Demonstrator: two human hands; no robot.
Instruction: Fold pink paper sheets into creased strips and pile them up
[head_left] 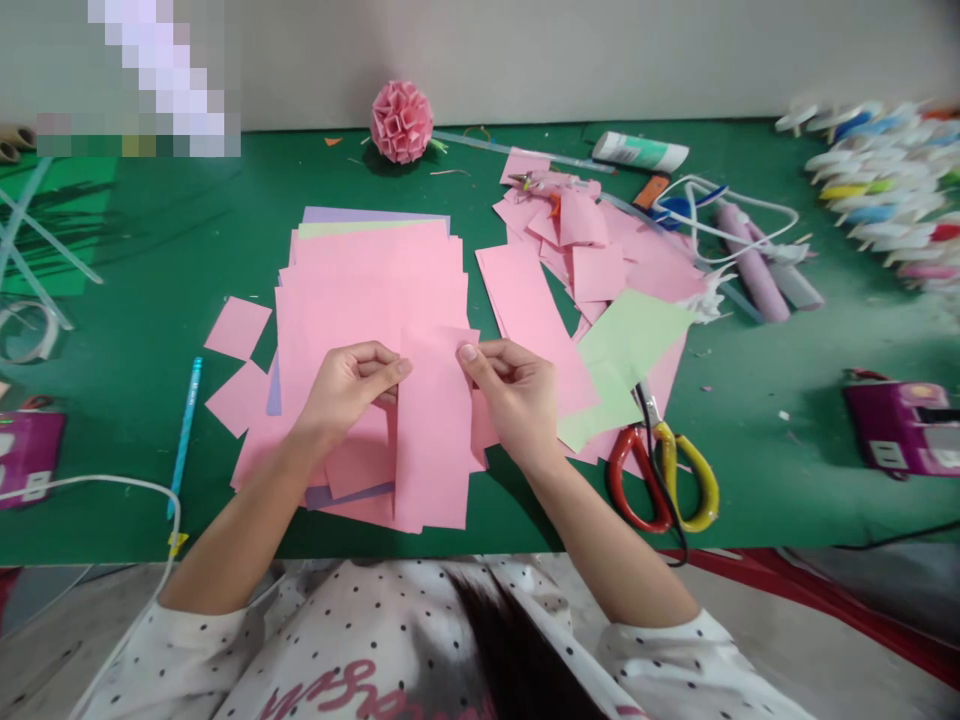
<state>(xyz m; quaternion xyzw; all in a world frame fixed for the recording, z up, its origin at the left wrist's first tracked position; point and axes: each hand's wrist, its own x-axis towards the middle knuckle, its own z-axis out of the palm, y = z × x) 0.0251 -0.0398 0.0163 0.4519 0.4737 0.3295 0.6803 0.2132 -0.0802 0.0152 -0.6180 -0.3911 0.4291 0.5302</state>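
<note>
A long strip of pink paper (433,440) is held upright between my two hands. My left hand (356,385) pinches its left edge near the top. On the opposite edge, my right hand (517,395) grips the strip with the thumb in front. Behind it lies a stack of pink paper sheets (371,290), with purple and light green sheets showing at its edges. More pink strips (529,320) rest just past my right hand. Two small pink paper squares (238,328) lie left of the stack.
Red-and-yellow-handled scissors (664,475) lie at the right, by light green paper (634,345). Behind are pink scraps (600,270) and a pink folded-paper ball (403,122). A blue pencil (186,430) is at left. Purple boxes (904,428) and clothespin-like pieces (885,190) stand right.
</note>
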